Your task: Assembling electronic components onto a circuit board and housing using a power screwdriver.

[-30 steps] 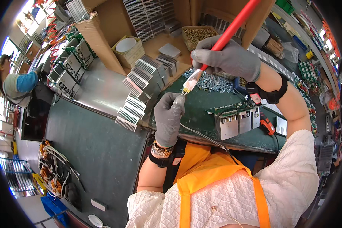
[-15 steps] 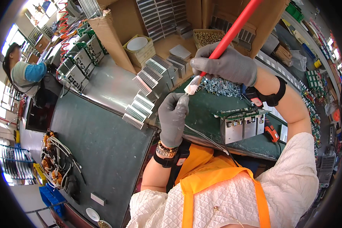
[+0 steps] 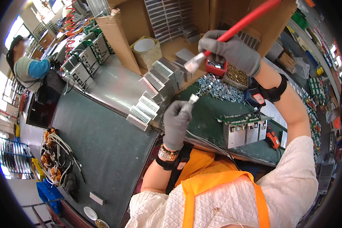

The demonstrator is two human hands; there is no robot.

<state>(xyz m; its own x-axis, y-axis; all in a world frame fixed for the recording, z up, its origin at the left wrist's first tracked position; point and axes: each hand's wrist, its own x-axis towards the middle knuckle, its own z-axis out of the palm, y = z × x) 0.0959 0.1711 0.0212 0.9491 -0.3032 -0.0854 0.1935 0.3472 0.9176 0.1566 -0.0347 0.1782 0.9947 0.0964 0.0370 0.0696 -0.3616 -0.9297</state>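
From my remote seat I have the brush (image 3: 244, 25) up in the right hand (image 3: 230, 53), above the green surface (image 3: 205, 117) and in front of the open cardboard box (image 3: 129, 41). Its long axis runs on a slant: the handle's butt aims to the upper right, the bristles (image 3: 192, 66) to the lower left. The handle is a plain, straight red rod, slightly blurred; the bristles are short, whitish and faintly pink, gathered to a blunt end. I see the gloved right fingers closed round the handle's lower part, near the bristles. The left hand (image 3: 177, 123), also in a grey glove, is lower and nearer the body, thumb and fingers pinching a small piece (image 3: 193, 98). That piece points up and slightly right out of the grip, with a bright whitish top on a greyish stem; the fingers hide its lower end from me. The bristles sit above it, clearly apart. Past the left hand, I have a heap of small silvery parts (image 3: 220, 88) on the surface, and finned metal blocks (image 3: 144, 110) off to the left. A green circuit board (image 3: 245, 118) on metal plates stands to the right.
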